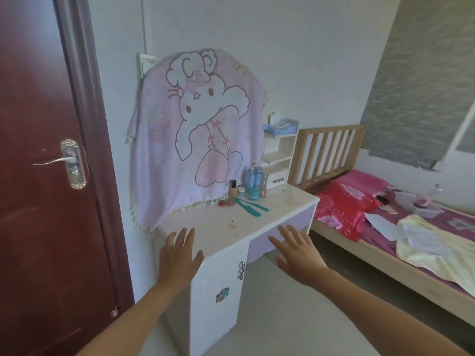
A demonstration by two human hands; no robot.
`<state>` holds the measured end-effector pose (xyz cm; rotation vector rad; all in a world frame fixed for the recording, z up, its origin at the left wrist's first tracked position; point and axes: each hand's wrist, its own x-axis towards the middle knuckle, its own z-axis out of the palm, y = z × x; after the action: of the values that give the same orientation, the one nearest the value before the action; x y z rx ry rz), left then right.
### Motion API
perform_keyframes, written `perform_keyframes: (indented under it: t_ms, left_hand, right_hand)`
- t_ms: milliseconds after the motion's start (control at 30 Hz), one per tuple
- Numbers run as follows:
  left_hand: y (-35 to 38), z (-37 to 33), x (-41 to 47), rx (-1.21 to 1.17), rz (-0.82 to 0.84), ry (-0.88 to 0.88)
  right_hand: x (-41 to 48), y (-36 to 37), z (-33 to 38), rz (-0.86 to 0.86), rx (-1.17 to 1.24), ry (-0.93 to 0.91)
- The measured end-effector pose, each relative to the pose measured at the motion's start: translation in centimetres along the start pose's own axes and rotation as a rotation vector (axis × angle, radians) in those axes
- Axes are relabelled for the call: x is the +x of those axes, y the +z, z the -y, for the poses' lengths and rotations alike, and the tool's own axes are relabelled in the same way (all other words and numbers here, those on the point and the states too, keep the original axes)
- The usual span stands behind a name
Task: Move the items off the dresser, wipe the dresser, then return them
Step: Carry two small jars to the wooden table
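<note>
Standing bottles crowd the dresser beside its shelf.

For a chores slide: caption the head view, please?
Open left hand and right hand held out toward a stained dresser whose bottles and teal combs are not yet cleared.

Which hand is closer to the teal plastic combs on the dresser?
Right. The right hand hovers before the teal plastic combs; the left hand is farther left.
</note>
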<state>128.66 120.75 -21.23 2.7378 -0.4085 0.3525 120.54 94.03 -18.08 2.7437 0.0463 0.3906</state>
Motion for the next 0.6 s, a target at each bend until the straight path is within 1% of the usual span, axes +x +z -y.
perform_keyframes:
  t_ms: [67,133,200,267,333,400,467,567,600]
  left_hand:
    - [1.6,0.4,1.2,-0.018,0.038,-0.009]
    - [3.1,0.3,2.3,-0.024,0.054,0.045]
    - [4.7,-0.1,3.7,0.009,0.106,0.097]
    - [6.0,-0.9,5.1,0.015,0.13,0.094]
    - [6.9,-2.2,6.6,0.021,0.108,0.148]
    - [7.8,-3.7,8.1,-0.06,0.095,0.134]
    - [9.2,-5.0,9.9,-0.068,0.089,0.116]
    - [11.9,-6.6,12.5,-0.11,0.077,0.098]
    - [12.9,-6.9,13.4,-0.126,0.084,0.076]
  right_hand:
    - [0.8,0.9,0.4,0.031,0.008,-0.022]
    - [1.2,2.0,0.6,0.068,0.007,-0.034]
    - [1.7,3.2,0.3,0.1,-0.007,-0.039]
    - [2.3,4.5,-0.6,0.106,-0.005,-0.041]
    - [3.2,5.6,-2.2,0.109,0.008,-0.019]
    - [4.4,6.9,-4.1,0.087,0.025,0.032]
    - [5.9,8.3,-5.8,0.093,0.085,0.105]
    - [8.3,11.4,-8.3,0.086,0.133,0.131]
    - [9.1,12.8,-9.1,0.066,0.194,0.131]
